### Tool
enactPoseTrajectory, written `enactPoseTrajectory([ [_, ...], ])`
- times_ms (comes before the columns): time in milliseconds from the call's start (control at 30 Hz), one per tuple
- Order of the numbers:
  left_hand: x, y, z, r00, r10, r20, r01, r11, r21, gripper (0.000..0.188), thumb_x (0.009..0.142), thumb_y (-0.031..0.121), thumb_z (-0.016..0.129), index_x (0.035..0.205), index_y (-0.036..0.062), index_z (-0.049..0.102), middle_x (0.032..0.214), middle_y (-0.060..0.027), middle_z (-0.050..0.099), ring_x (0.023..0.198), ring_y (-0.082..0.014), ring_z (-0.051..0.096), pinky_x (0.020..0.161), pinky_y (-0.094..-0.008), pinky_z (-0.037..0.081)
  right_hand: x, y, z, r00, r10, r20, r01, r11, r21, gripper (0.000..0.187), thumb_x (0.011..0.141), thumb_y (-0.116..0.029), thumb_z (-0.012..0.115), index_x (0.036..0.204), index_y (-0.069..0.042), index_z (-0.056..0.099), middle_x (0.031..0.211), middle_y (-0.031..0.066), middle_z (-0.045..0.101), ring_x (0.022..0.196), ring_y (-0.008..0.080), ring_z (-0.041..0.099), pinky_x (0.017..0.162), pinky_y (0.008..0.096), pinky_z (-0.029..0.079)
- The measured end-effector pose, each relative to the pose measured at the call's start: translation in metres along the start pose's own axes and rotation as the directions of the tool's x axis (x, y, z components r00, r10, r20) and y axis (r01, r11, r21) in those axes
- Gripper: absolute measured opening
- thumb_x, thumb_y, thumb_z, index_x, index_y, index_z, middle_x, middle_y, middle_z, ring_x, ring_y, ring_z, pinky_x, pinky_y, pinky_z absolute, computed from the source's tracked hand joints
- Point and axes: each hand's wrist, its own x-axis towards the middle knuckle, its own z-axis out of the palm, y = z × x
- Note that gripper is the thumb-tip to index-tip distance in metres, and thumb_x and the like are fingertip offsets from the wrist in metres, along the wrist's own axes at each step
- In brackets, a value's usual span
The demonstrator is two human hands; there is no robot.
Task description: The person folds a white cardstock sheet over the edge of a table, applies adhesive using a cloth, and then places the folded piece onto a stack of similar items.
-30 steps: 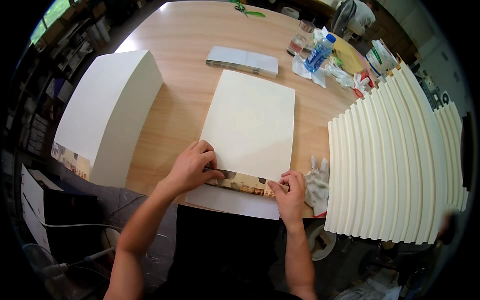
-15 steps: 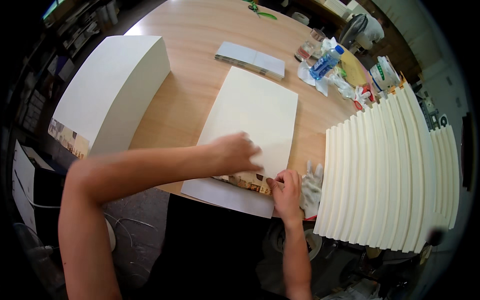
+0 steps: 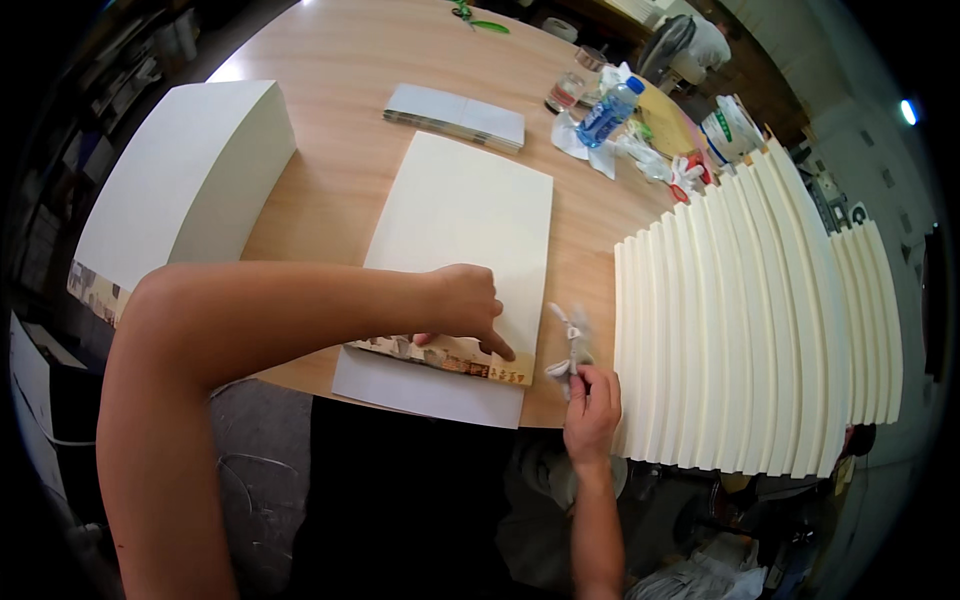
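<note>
A large cream-white board point(image 3: 465, 215) lies on the table, with a printed, picture-patterned strip point(image 3: 440, 355) along its near edge. Across it reaches my left hand point(image 3: 465, 305), its index finger stretched down onto the right part of the strip and the other fingers bent; nothing shows in its grip. Just right of the board, my right hand point(image 3: 592, 415) pinches a crumpled white glove point(image 3: 574, 340) between thumb and fingers. Under the near edge of the board, a white sheet point(image 3: 430, 390) sticks out.
A tall white stack point(image 3: 160, 170) stands at left, a row of cream boards point(image 3: 730, 330) at right. Farther back are small stacked cards point(image 3: 455, 115), a blue-capped bottle point(image 3: 610, 112), a glass jar point(image 3: 567, 92), a white tub point(image 3: 730, 130) and green-handled scissors point(image 3: 485, 22).
My right hand has left the board's corner and taken hold of the glove, which lay flat on the table. My left index finger has come down onto the strip. The view has shifted slightly.
</note>
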Motion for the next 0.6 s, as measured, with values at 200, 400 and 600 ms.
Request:
enactPoseTrajectory([
  [200, 0.006, 0.000, 0.004, 0.999, -0.026, -0.032, 0.024, 0.997, -0.068, 0.055, 0.070, 0.026, 0.093, 0.117, 0.0448, 0.072, 0.089, 0.0131, 0.075, 0.095, -0.0157, 0.074, 0.087, -0.0356, 0.051, 0.018, -0.035, 0.035, 0.714, -0.608, 0.346, 0.669, 0.739, -0.081, 0.028, 0.086, -0.005, 0.076, 0.114, 0.001, 0.072, 0.102, 0.0122, 0.067, 0.093, 0.0308, 0.066, 0.080, 0.0408, 0.055],
  [400, 0.012, 0.000, 0.020, 0.998, -0.066, -0.024, 0.064, 0.995, -0.076, 0.086, 0.072, 0.029, 0.092, 0.144, 0.0583, 0.057, 0.109, 0.0093, 0.075, 0.100, -0.0188, 0.074, 0.091, -0.0349, 0.052, 0.014, -0.140, 0.126, 0.634, -0.628, 0.451, 0.685, 0.727, 0.050, 0.011, 0.087, -0.010, 0.070, 0.094, -0.003, 0.069, 0.096, 0.0098, 0.066, 0.094, 0.0263, 0.065, 0.081, 0.0378, 0.055],
  [600, 0.006, -0.004, 0.013, 0.999, -0.025, -0.021, 0.024, 0.999, -0.042, 0.084, 0.088, 0.027, 0.085, 0.154, 0.0624, 0.045, 0.116, 0.0107, 0.076, 0.109, -0.0169, 0.073, 0.086, -0.0358, 0.058, 0.018, -0.138, 0.137, 0.658, -0.682, 0.319, 0.683, 0.719, 0.126, 0.010, 0.085, -0.008, 0.070, 0.094, -0.004, 0.069, 0.098, 0.0093, 0.067, 0.099, 0.0267, 0.065, 0.085, 0.0390, 0.057],
])
